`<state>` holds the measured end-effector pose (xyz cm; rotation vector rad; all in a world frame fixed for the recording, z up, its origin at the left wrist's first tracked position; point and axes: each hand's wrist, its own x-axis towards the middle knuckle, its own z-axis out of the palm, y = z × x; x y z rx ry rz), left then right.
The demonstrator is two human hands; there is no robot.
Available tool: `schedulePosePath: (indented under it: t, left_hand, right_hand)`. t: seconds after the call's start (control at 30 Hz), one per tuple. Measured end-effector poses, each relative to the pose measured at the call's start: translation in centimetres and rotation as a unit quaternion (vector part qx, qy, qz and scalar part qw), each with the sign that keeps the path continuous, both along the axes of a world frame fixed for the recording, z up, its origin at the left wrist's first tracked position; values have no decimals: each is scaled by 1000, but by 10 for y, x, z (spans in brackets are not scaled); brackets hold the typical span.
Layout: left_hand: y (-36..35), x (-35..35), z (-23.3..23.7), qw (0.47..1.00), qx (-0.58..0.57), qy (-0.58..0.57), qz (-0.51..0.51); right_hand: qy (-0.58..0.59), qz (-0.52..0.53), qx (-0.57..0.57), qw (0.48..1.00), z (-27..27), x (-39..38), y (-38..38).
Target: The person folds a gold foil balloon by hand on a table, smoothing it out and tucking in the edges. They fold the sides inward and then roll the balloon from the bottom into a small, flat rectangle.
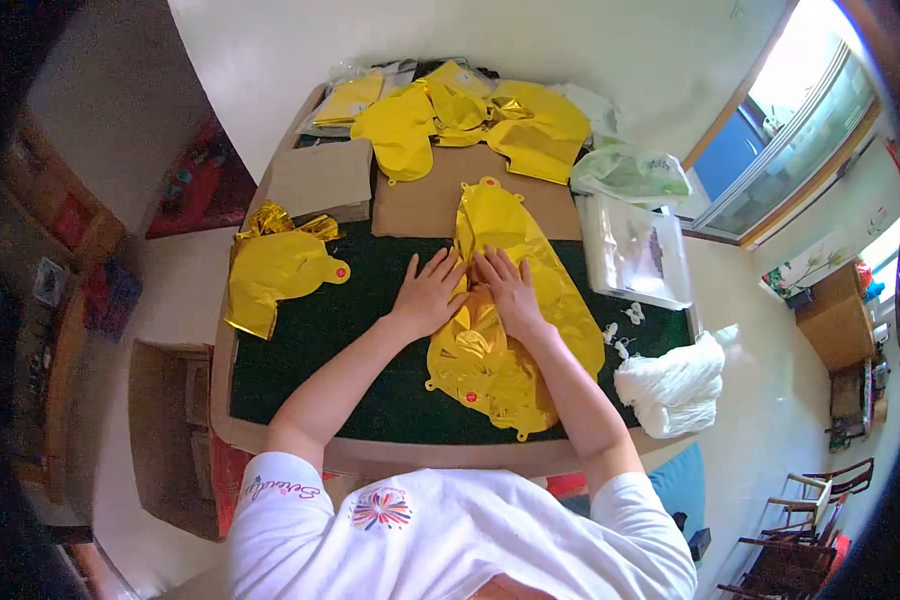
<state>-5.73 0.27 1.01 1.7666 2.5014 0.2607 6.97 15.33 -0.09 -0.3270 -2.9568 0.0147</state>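
A large yellow foil sheet (555,300) with small tabs and red round marks lies across the dark green mat (370,380). My left hand (431,293) rests with fingers spread at the sheet's left edge, partly on the mat. On the sheet's upper middle, my right hand (507,292) lies flat with its fingers apart. Between and just below the hands the foil is folded and crumpled, with a shiny gold part showing. Another yellow foil piece (288,270) with a red mark and crinkled gold strips lies on the left of the mat.
More yellow foil pieces (395,130) lie at the table's back, beside flat cardboard (320,178). On the right are a clear plastic box (638,250), a greenish plastic bag (630,175) and a white string bundle (673,388). An open carton (170,430) stands left of the table.
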Motion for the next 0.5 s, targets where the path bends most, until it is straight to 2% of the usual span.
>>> schedulePosePath:
  t: [0.07, 0.1, 0.23, 0.5]
  left_hand:
    - [0, -1, -3, 1000, 7, 0, 1]
    - [-1, -1, -4, 1000, 10, -3, 2]
    - [-1, -1, -6, 1000, 12, 5, 0]
    - [-1, 2, -2, 1000, -10, 1, 7]
  right_hand:
    - [64, -47, -178, 981, 9, -2, 0]
    - [64, -47, -178, 981, 14, -3, 2]
    - [110, 5, -131, 985, 36, -28, 19]
    - [-28, -18, 7, 999, 49, -92, 36]
